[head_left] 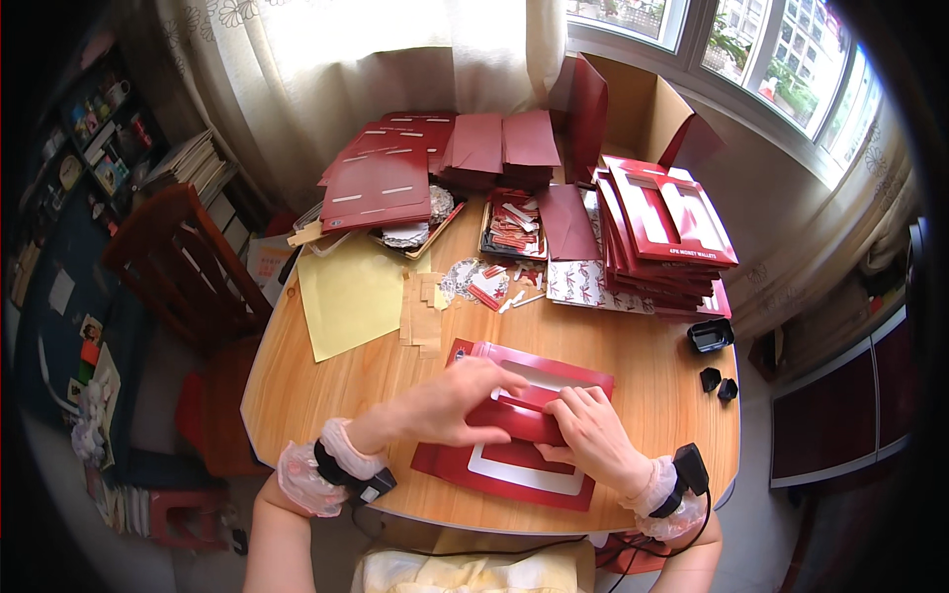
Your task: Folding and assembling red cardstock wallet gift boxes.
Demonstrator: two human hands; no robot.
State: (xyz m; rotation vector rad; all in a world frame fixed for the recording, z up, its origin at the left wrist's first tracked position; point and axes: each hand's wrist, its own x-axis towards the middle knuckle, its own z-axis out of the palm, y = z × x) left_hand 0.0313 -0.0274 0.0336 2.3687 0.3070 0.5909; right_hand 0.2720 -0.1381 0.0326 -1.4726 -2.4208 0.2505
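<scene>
A red cardboard sleeve (pixel 529 463) with white-edged windows lies flat near the table's front edge, its middle strip raised in a fold. Over its left part hovers my left hand (pixel 450 400), open, with thumb and fingers apart and the fingertips close to the far window. My right hand (pixel 590 435) is closed on the right end of the raised strip, fingers on top and thumb on the near side. Both hands hide parts of the sleeve. Pale frilled cuffs and black bands with small boxes circle both wrists.
Behind the sleeve lie brown paper strips (pixel 423 311), a yellow sheet (pixel 351 296) and a box of small red-and-white pieces (pixel 512 225). Red card stacks (pixel 376 183) stand at the back left, finished-looking sleeves (pixel 672 217) at the back right. Black containers (pixel 710 336) sit by the right edge.
</scene>
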